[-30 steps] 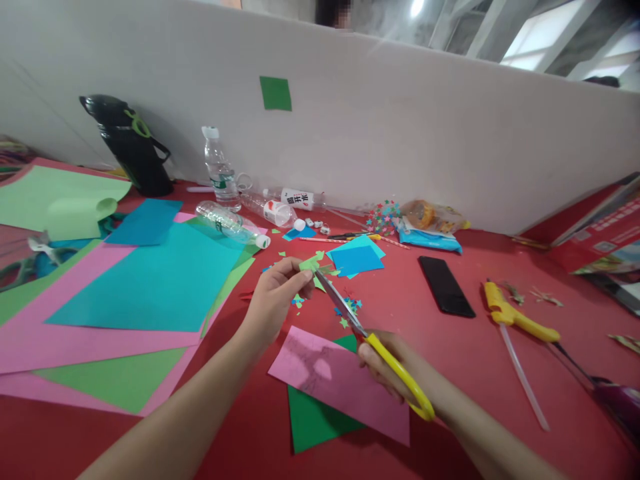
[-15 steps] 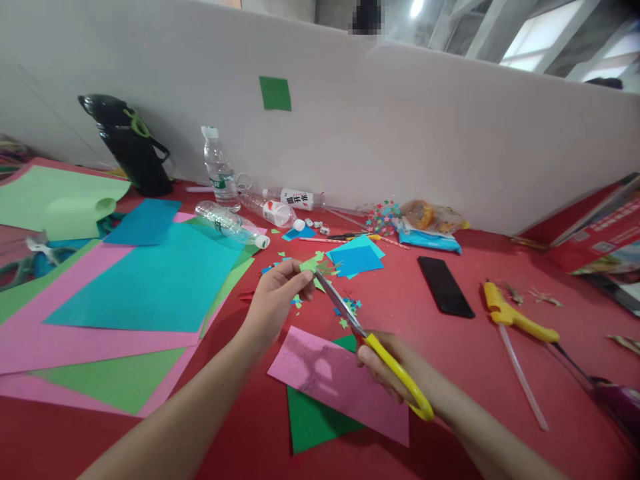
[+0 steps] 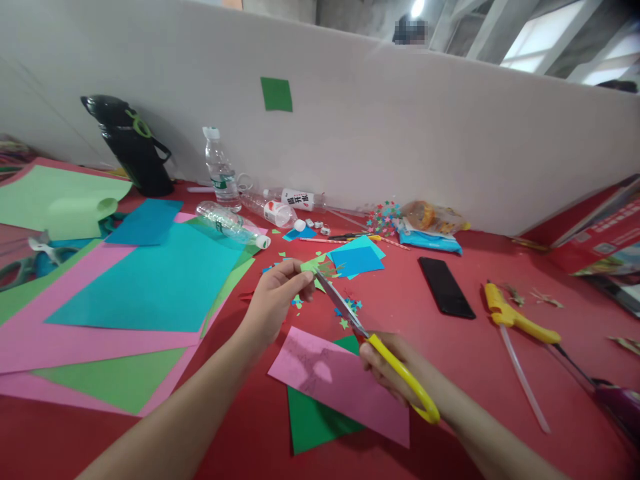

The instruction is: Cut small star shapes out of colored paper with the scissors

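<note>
My left hand (image 3: 274, 300) pinches a small light-green paper piece (image 3: 314, 265) above the red table (image 3: 500, 360). My right hand (image 3: 390, 370) grips yellow-handled scissors (image 3: 380, 350), whose blades point up-left and meet the green piece. Below the hands lie a pink paper sheet (image 3: 340, 383) with a dark green sheet (image 3: 313, 420) under it. Small paper scraps and tiny stars (image 3: 350, 308) are scattered under the blades.
Large teal (image 3: 150, 280), pink and green sheets cover the left. Plastic bottles (image 3: 235, 223), a black flask (image 3: 133, 147) and snack bags (image 3: 430, 227) stand along the white partition. A black phone (image 3: 446, 287) and yellow glue gun (image 3: 515, 317) lie right. Blue paper squares (image 3: 357, 259) sit behind the hands.
My right hand and the scissors' handle have shifted slightly right and down. The left hand keeps the green piece in the same place.
</note>
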A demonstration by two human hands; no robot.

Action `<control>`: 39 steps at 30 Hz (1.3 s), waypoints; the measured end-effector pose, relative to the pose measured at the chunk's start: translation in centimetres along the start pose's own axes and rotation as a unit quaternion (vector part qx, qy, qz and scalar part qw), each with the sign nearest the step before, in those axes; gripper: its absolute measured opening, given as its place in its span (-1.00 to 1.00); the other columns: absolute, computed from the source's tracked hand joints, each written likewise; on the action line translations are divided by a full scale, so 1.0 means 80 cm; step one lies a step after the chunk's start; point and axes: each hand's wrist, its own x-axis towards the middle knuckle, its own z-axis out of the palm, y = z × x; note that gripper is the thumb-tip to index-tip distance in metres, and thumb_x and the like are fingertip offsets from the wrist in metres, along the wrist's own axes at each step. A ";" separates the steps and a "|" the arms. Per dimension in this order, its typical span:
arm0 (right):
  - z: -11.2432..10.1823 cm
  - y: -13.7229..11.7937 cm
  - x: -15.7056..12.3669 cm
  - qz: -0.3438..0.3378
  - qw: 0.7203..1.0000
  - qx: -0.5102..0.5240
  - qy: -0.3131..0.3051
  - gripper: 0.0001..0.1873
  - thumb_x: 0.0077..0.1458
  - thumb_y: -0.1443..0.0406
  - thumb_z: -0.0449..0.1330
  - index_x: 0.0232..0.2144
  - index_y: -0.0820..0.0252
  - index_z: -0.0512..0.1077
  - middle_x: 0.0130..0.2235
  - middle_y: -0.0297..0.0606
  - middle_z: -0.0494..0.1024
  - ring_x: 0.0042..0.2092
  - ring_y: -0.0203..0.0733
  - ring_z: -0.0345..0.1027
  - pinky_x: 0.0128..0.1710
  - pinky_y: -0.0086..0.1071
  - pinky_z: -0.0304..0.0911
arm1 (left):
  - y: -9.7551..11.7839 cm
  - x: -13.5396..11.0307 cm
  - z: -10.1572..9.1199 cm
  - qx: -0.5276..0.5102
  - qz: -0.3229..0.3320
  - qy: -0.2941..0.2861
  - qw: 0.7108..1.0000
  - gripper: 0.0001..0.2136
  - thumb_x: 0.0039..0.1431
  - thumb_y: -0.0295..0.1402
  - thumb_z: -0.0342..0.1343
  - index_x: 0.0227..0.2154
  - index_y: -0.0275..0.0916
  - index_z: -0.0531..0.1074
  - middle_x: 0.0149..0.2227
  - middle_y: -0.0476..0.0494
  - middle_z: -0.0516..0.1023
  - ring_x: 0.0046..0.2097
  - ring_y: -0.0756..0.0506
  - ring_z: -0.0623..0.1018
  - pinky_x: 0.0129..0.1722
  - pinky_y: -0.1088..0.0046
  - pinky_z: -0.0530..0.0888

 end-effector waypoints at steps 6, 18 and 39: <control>0.006 -0.007 -0.006 -0.053 0.998 -0.012 0.027 -0.61 0.03 -0.04 0.10 -0.54 0.12 0.21 -0.72 -0.59 0.04 -0.74 -0.47 -0.15 -0.80 -0.57 -0.17 | 0.001 0.002 -0.001 -0.005 -0.016 -0.026 1.000 -0.83 0.12 -0.36 0.16 -0.55 -0.27 0.42 -0.57 0.00 0.48 -0.50 0.05 0.42 -0.42 0.51 0.33; 0.007 -0.004 -0.004 -0.061 0.997 -0.025 0.035 -0.56 0.01 -0.08 0.13 -0.55 0.12 0.20 -0.72 -0.58 0.06 -0.74 -0.48 -0.11 -0.81 -0.60 -0.15 | 0.005 -0.003 0.006 -0.082 -0.029 -0.013 0.996 -0.85 0.09 -0.41 0.17 -0.56 -0.24 0.38 -0.56 0.01 0.50 -0.50 0.03 0.45 -0.41 0.49 0.36; -0.004 0.001 -0.006 -0.053 0.998 -0.024 0.013 -0.68 0.10 0.07 0.09 -0.54 0.13 0.19 -0.66 -0.55 0.04 -0.70 -0.45 -0.14 -0.74 -0.55 -0.17 | 0.008 -0.001 -0.003 0.011 0.011 -0.006 1.000 -0.83 0.08 -0.38 0.16 -0.59 -0.24 0.42 -0.59 0.01 0.45 -0.51 0.03 0.41 -0.44 0.49 0.34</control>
